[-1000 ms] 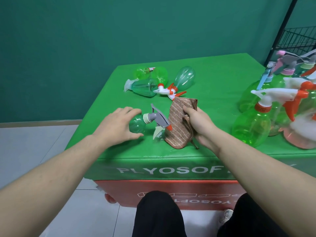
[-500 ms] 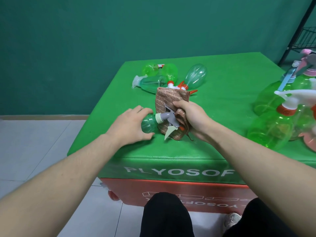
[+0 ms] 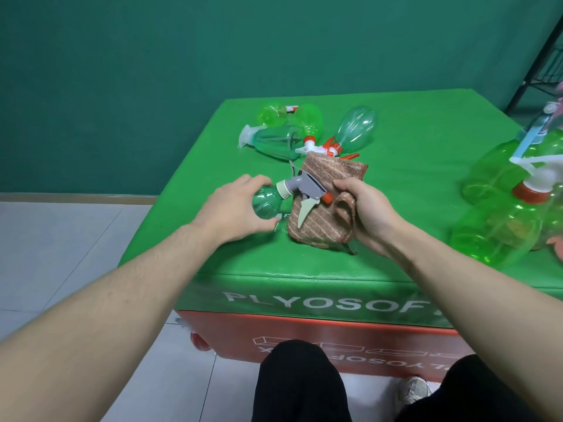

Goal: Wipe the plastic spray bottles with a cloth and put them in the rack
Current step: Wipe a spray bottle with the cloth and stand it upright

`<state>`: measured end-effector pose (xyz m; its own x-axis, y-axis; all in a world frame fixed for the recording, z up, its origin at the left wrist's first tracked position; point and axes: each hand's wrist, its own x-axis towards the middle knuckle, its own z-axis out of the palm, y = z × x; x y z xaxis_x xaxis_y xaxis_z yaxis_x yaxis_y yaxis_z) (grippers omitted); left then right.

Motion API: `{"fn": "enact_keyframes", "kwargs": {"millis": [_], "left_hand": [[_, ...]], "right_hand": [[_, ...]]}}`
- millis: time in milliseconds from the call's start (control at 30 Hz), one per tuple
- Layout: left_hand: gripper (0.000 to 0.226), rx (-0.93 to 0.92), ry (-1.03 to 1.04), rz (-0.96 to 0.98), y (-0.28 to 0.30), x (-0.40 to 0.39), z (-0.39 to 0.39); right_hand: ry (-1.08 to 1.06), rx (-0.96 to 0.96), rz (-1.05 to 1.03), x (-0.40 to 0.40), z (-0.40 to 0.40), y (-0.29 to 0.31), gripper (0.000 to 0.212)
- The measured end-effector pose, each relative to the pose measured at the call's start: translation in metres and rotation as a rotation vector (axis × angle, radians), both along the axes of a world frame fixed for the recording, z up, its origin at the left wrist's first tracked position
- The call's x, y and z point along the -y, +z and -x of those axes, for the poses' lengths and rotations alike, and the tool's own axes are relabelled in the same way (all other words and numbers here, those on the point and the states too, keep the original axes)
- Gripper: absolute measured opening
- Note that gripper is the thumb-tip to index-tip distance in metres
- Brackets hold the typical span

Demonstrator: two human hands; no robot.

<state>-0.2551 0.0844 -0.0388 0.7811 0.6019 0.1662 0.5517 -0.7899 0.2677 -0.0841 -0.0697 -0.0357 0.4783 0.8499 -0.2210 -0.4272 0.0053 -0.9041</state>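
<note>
A small green spray bottle [image 3: 266, 202] with a grey trigger head lies on its side near the front of the green padded table [image 3: 411, 153]. My left hand [image 3: 234, 210] grips its body. My right hand [image 3: 364, 210] holds a brown striped cloth [image 3: 320, 220], which lies behind and under the grey spray head. Part of the bottle's body is hidden by my left hand.
Several green spray bottles [image 3: 307, 132] lie in a pile at the back of the table. Larger green bottles [image 3: 502, 229] stand at the right edge. A black wire rack [image 3: 545, 65] shows at the upper right. My knees are below the table's front.
The cloth in my right hand has moved left against the spray head and now sits behind it. My left hand has stayed on the bottle. The camera has turned slightly left.
</note>
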Motion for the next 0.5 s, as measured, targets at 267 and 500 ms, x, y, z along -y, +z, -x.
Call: {"fn": "enact_keyframes", "kwargs": {"millis": [267,500], "left_hand": [[0.076,0.003,-0.003,0.033,0.000,-0.001,0.002],[0.080,0.047,0.043,0.097,0.003,0.002,0.002]], "right_hand": [[0.039,-0.005,-0.013,-0.029,0.012,0.010,0.020],[0.007,-0.024,-0.023,-0.007,0.018,0.005,0.025]]}}
